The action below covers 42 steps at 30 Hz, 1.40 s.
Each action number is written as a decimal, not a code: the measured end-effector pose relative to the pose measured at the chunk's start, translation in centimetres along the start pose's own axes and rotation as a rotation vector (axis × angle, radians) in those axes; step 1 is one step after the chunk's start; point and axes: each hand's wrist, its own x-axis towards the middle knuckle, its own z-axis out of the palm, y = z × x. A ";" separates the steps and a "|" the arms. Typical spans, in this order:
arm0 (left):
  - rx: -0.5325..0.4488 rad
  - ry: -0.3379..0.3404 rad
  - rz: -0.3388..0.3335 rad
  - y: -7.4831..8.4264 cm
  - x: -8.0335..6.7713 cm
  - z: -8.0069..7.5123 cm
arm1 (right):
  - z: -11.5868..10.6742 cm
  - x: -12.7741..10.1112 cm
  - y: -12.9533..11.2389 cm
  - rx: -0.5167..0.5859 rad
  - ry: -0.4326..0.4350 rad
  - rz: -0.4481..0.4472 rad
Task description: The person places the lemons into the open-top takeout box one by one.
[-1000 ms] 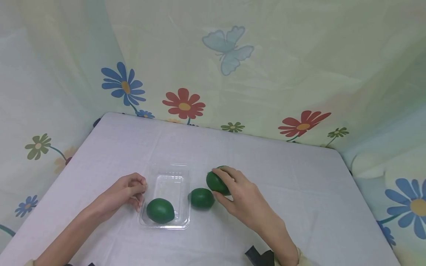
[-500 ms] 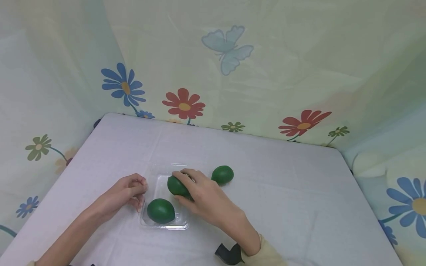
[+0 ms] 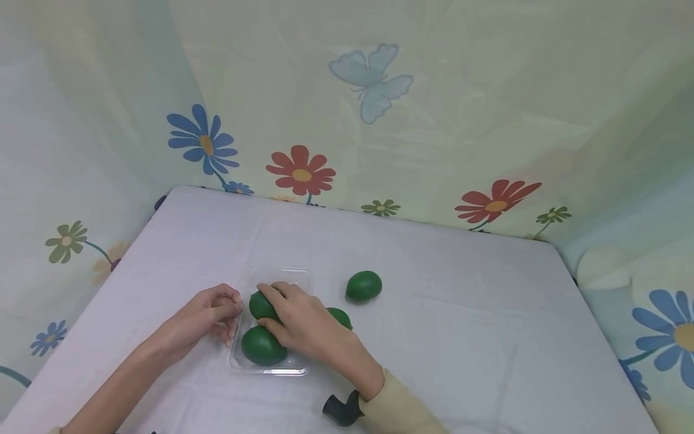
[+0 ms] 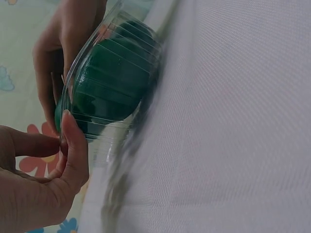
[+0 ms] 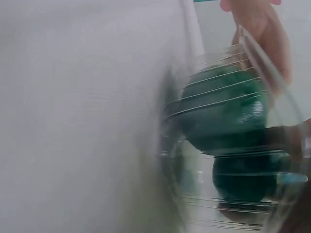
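The left hand (image 3: 208, 316) is pinching the clear tray's (image 3: 271, 366) near-left rim. Just beside it, the right hand (image 3: 300, 322) is gripping a green avocado (image 3: 261, 305) inside the tray, behind another avocado (image 3: 262, 346). No writing is showing.

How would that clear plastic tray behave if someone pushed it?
The clear plastic tray looks thin and ribbed, so probably light and flexible. It might slide easily on the white tablecloth; the left hand pinches its edge, perhaps steadying it. The green fruits inside add some weight.
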 end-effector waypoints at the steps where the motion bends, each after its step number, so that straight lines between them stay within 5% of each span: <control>1: 0.004 0.000 0.000 0.0 0.0 0.0 | 0.2 0.1 0.1 0.002 -0.012 0.000; 19: 0.004 -0.004 0.003 -0.1 0.2 0.1 | 0.8 1.2 0.9 0.121 -0.130 0.077; 36: -0.004 0.005 0.001 0.0 -0.2 0.0 | -0.2 0.0 0.9 0.123 -0.060 0.082; 42: -0.012 0.000 0.001 0.1 -0.1 0.1 | -1.6 -1.5 1.7 0.120 0.026 0.014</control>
